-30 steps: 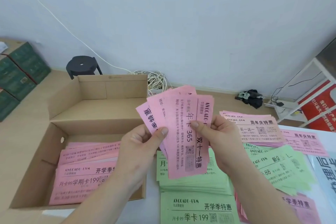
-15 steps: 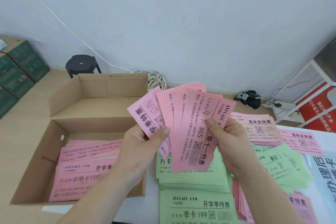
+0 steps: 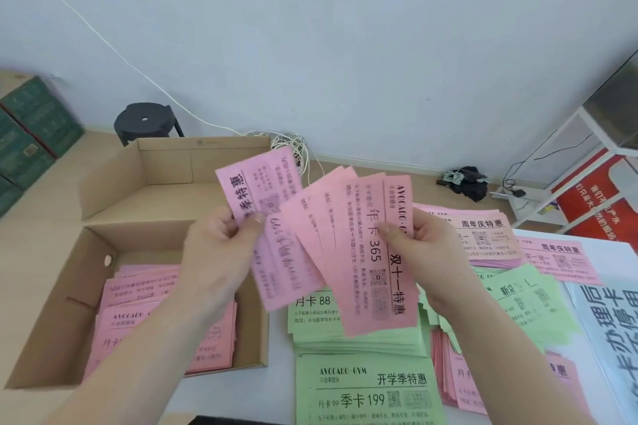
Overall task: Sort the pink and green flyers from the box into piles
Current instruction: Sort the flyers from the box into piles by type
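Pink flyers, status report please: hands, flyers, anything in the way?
Left hand pinches a pink flyer, apart from the fan. Right hand holds the pink fan. Nothing blocks the piles.

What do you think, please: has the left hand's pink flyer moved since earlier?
Yes: the pink flyer slid left off the fan, toward the cardboard box.

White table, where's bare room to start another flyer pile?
A narrow strip between the brown cardboard box and the green flyer piles, plus the far right corner of the white table beyond the pink piles. Elsewhere it's crowded.
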The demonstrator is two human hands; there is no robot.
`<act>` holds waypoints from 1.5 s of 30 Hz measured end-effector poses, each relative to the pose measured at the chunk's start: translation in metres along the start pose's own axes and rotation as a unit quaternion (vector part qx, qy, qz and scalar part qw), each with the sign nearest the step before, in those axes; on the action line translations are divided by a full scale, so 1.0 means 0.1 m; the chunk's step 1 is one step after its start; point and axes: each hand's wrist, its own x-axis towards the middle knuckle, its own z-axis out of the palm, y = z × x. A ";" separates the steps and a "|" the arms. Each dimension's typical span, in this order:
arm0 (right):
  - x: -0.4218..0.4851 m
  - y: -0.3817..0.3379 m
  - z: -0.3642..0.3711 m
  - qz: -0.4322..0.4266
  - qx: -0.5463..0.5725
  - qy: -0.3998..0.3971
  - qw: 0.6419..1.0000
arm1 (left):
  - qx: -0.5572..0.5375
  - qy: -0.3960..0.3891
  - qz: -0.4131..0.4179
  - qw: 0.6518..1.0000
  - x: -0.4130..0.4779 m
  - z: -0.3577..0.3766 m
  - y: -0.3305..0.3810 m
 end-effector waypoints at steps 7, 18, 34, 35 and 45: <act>0.18 -0.16 -0.01 0.026 -0.201 -0.117 0.972 | 0.135 -0.125 0.140 0.973 0.08 -0.30 0.37; 0.36 -0.35 0.05 0.084 -0.204 -0.281 0.934 | 0.310 -0.263 0.134 0.904 0.15 -0.07 0.24; 0.24 -0.18 0.09 0.056 -0.200 -0.274 0.939 | 0.339 -0.211 0.250 0.882 0.22 0.33 0.19; 0.24 -0.16 0.05 0.058 -0.199 -0.260 0.943 | 0.364 -0.193 0.247 0.877 0.26 0.28 0.16; 0.11 0.04 -0.34 0.073 -0.046 -0.172 0.981 | -0.005 -0.325 -0.061 0.944 0.28 0.20 -0.17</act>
